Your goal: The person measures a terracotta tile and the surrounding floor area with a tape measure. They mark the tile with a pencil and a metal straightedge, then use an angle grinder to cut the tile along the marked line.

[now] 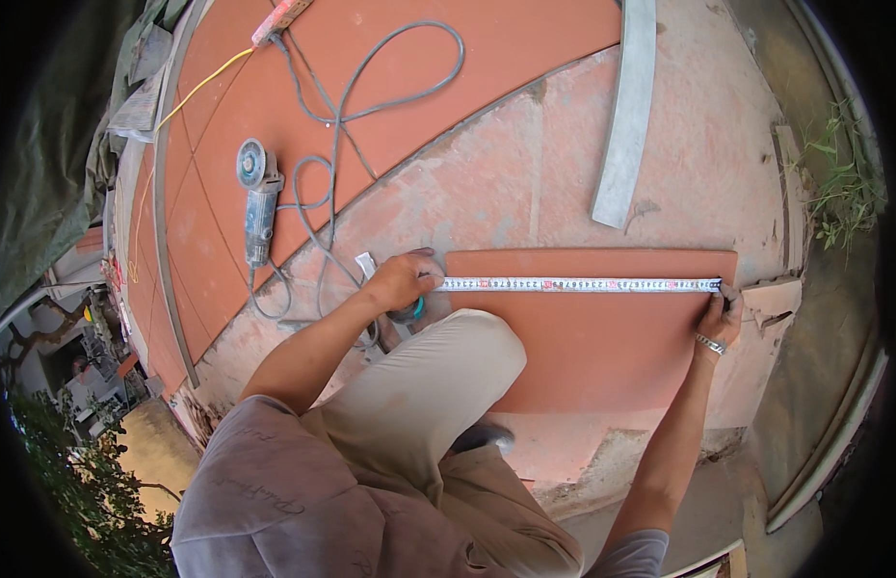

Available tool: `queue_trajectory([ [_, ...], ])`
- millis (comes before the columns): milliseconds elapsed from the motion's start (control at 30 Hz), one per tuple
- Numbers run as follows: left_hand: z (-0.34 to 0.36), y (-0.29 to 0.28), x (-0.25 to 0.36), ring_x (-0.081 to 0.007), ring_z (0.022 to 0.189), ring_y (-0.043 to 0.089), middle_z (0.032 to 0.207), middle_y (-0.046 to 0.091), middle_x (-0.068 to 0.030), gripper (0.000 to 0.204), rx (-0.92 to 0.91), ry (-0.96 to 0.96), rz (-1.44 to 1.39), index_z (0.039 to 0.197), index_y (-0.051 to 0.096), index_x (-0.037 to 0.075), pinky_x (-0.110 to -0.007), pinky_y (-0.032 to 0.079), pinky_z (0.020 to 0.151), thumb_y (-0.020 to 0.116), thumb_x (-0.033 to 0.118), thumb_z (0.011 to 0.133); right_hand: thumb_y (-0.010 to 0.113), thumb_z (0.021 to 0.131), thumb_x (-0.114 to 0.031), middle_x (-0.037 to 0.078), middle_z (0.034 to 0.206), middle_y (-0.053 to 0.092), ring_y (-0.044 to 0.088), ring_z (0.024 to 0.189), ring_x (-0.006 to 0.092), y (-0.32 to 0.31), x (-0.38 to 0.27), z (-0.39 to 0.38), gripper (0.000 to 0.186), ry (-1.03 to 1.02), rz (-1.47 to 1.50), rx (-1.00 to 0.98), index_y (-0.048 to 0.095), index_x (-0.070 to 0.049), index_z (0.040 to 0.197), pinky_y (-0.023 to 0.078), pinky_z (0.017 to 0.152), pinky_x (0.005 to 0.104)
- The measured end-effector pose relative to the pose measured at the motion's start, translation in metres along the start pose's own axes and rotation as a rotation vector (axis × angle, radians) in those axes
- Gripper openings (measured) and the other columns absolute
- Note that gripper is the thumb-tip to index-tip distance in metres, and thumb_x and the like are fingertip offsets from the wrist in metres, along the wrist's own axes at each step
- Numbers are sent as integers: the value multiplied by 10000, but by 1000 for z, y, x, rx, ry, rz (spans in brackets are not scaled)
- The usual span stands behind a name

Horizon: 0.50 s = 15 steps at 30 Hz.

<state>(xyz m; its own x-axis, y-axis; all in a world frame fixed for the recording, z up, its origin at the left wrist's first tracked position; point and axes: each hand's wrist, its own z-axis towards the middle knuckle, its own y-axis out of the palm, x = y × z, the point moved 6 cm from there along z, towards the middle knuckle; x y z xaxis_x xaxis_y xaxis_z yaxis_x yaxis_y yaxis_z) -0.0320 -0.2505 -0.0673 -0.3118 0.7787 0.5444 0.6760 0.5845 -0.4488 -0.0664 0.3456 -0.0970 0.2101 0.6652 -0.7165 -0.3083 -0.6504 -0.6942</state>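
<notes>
A steel tape measure (580, 285) stretches across a large reddish terracotta tile (602, 352), parallel to its upper edge. My left hand (400, 281) is closed on the tape at the tile's left edge, fingers partly curled out of sight. Just below that hand is a teal-and-dark object (408, 310), partly hidden. My right hand (720, 318) pinches the tape's other end at the tile's right edge. My bent left knee in pale trousers rests over the tile's lower left part.
An angle grinder (259, 207) with looped cables lies on laid red tiles (506, 34) to the upper left, below a red plug block (279, 21). A metal straightedge (621, 125) lies above the tile. Plants (838, 183) grow beyond the right edge; a dark tarp (53, 144) hangs left.
</notes>
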Motion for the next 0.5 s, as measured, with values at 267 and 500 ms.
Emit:
queue_trajectory([
  [267,6,8,-4,-387,1281,543,1036,712,-155,131,20,133,113,971,719,76,-432,446,1066,661,171,901,647,930,-111,77,1049,713,679,947,233,-4,-10,-1,139,21,-283,-2,686,-99,1062,533,861,356],
  [500,1,3,23,-340,902,664,856,685,-166,114,66,97,24,873,716,53,-446,359,1160,622,116,877,642,856,-34,144,1029,712,673,976,347,-7,-54,1,212,-93,-228,65,705,-101,1047,538,861,413],
])
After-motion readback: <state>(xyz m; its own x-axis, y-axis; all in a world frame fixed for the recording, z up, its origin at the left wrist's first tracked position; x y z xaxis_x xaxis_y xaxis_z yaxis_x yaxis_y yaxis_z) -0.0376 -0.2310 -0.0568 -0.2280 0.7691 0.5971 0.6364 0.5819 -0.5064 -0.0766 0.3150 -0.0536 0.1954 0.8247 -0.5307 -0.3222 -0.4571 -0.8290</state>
